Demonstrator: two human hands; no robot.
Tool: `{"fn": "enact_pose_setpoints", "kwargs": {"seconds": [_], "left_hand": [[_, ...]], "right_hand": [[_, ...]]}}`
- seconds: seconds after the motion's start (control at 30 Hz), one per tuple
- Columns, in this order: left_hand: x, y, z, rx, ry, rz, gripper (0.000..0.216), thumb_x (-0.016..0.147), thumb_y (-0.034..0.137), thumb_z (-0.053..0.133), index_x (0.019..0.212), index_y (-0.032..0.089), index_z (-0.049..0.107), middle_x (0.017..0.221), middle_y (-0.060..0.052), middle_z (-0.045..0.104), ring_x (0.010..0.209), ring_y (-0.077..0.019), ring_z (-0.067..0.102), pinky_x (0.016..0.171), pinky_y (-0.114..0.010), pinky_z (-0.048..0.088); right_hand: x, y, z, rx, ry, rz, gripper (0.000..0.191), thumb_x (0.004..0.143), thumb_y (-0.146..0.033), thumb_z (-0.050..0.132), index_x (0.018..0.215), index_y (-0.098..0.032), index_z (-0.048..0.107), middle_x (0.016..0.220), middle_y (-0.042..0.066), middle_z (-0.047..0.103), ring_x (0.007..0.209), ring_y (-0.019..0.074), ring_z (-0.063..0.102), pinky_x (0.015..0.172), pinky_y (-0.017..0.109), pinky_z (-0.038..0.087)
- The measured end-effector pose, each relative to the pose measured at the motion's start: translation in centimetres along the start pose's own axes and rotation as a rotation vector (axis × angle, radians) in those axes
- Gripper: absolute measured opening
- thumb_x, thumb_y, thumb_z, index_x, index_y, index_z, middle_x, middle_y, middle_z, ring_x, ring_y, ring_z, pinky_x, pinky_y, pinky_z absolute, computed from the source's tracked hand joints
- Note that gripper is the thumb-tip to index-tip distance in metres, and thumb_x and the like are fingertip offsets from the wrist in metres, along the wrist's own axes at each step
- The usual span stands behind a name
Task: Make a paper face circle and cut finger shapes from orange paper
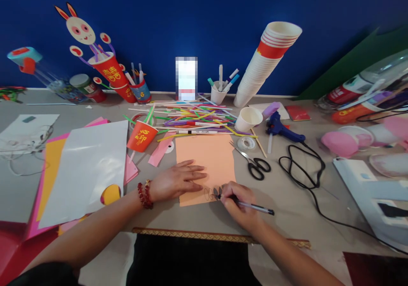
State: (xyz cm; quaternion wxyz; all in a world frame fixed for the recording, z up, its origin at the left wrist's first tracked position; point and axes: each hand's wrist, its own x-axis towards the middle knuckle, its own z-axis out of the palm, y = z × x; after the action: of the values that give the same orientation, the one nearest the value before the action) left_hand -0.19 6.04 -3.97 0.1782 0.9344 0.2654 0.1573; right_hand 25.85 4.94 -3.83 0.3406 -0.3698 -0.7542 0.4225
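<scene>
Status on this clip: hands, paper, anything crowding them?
Left hand flat on orange paper, pinning it. Right hand grips pen, tip at drawn loops near paper's lower edge. Scissors lie just right of paper, clear of both hands.

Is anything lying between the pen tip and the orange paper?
Nothing visible. The right hand holds the pen with its tip on the orange paper; the left hand lies flat on the sheet, apart.
</scene>
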Motion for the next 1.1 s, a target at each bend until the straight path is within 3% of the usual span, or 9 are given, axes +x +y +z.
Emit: {"fn": "enact_pose_setpoints", "kwargs": {"seconds": [0.13, 1.1], "left_hand": [[-0.01, 0.02, 0.00, -0.005, 0.001, -0.006, 0.030, 0.095, 0.014, 0.043, 0.111, 0.026, 0.065, 0.140, -0.005, 0.055, 0.140, -0.0196, 0.037, 0.118, -0.047, 0.025], [0.04, 0.02, 0.01, 0.016, -0.007, -0.002, 0.030, 0.096, 0.015, 0.041, 0.110, 0.024, 0.066, 0.141, -0.004, 0.054, 0.139, -0.0206, 0.038, 0.118, -0.048, 0.027]], "right_hand": [[-0.04, 0.19, 0.12, -0.069, 0.048, 0.006, 0.017, 0.080, -0.011, 0.049, 0.066, -0.021, 0.051, 0.059, -0.002, 0.054, 0.053, 0.0127, 0.051, 0.053, 0.024, 0.037], [0.24, -0.01, 0.00, -0.120, -0.005, 0.020, 0.015, 0.080, -0.012, 0.048, 0.068, -0.022, 0.050, 0.059, -0.002, 0.057, 0.053, 0.0133, 0.051, 0.054, 0.024, 0.038]]}}
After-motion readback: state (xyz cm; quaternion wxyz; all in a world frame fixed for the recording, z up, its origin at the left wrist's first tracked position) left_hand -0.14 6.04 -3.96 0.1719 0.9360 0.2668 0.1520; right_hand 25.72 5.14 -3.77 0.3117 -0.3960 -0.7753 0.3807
